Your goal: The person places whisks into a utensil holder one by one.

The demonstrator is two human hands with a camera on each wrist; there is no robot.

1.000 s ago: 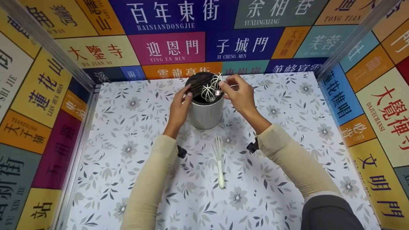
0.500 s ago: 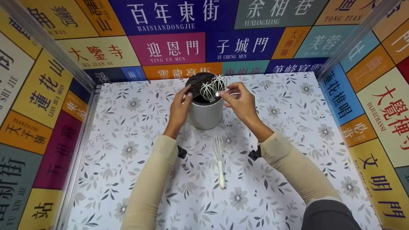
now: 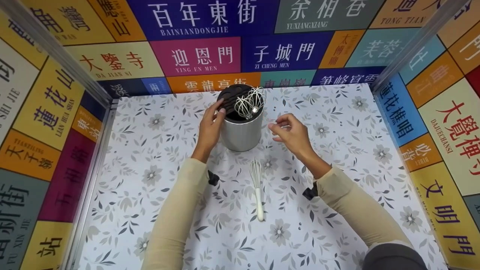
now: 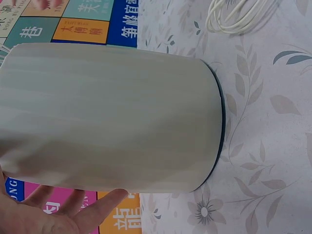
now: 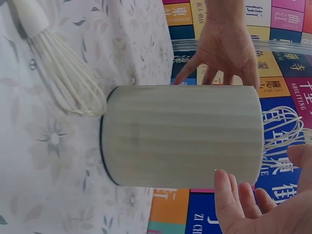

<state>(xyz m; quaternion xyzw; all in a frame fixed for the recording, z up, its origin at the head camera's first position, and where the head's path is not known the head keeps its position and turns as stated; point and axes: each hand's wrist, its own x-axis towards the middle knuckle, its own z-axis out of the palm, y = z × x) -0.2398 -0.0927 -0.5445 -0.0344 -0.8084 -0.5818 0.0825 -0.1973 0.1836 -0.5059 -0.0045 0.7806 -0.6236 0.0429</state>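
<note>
A pale grey utensil holder [image 3: 242, 135] with a black slotted top [image 3: 232, 95] stands upright at the back of the table. Two whisks stand in it, their wire heads [image 3: 244, 107] showing above the rim and their handles hidden inside. My left hand [image 3: 210, 127] rests against the holder's left side, fingertips at the rim, with fingers spread in the right wrist view. To the right of the holder, apart from it, my right hand [image 3: 293, 135] holds nothing, its fingers loosely bent. A third whisk, with a cream handle [image 3: 259, 206], lies in front of the holder.
The table [image 3: 150, 210] has a white cover with grey leaves and flowers. Colourful panels [image 3: 195, 56] with Chinese lettering wall it in at the back and both sides, with clear strips [image 3: 408, 48] along the corners.
My right hand has let go of a whisk, now standing in the holder, and moved right and toward me. My left hand has stayed at the holder.
</note>
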